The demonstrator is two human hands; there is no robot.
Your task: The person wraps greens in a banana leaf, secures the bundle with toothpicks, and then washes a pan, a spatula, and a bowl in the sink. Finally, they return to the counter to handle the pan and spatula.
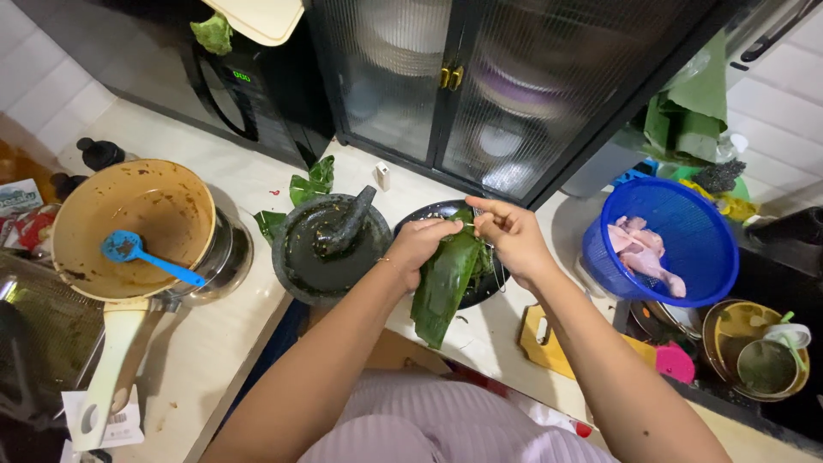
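A folded green banana leaf parcel [446, 283] lies over a black plate [429, 213] on the counter. My left hand [417, 244] grips the parcel's upper end. My right hand [512, 233] pinches a thin wooden pick at the same end, right beside the left fingers. A dark stone mortar [330, 249] with its pestle [347, 221] stands just left of the plate.
A cream pan [129, 227] with brown sauce and a blue spoon [141, 253] sits at the left. A blue basket [673, 244] of raw chicken stands at the right, above dishes in a sink. A black cabinet and a microwave line the back. A yellow board [549, 343] lies near my right forearm.
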